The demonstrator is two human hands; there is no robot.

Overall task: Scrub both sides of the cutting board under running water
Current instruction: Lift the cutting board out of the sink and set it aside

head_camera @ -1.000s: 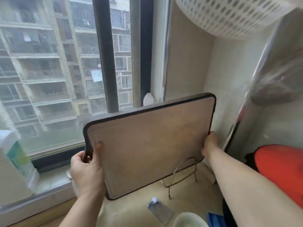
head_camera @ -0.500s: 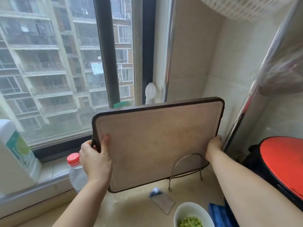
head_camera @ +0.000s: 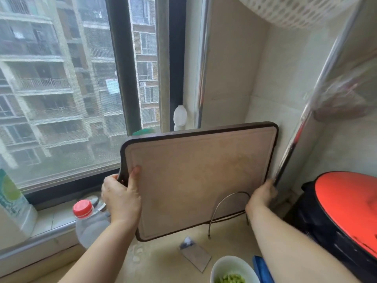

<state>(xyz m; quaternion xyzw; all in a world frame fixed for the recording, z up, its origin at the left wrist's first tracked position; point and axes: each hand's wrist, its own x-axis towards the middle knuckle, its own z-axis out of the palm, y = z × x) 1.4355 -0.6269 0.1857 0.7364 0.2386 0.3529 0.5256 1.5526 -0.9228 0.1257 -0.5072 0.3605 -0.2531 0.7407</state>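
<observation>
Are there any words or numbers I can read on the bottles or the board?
None can be read.
Carton at the left edge: green and white label, print too blurred.
Bottle with the red cap: no label showing.
Cutting board: no writing.

Soft daylight enters through the window [head_camera: 81, 88]; frame edges bend and blur slightly.

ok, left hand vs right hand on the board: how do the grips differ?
The left hand grips the cutting board at its handle cutout, thumb laid on the front face. The right hand holds the opposite edge low down, near the wire rack, with no thumb visible on the face. The left hand sits slightly higher. Both hold the board upright.
</observation>
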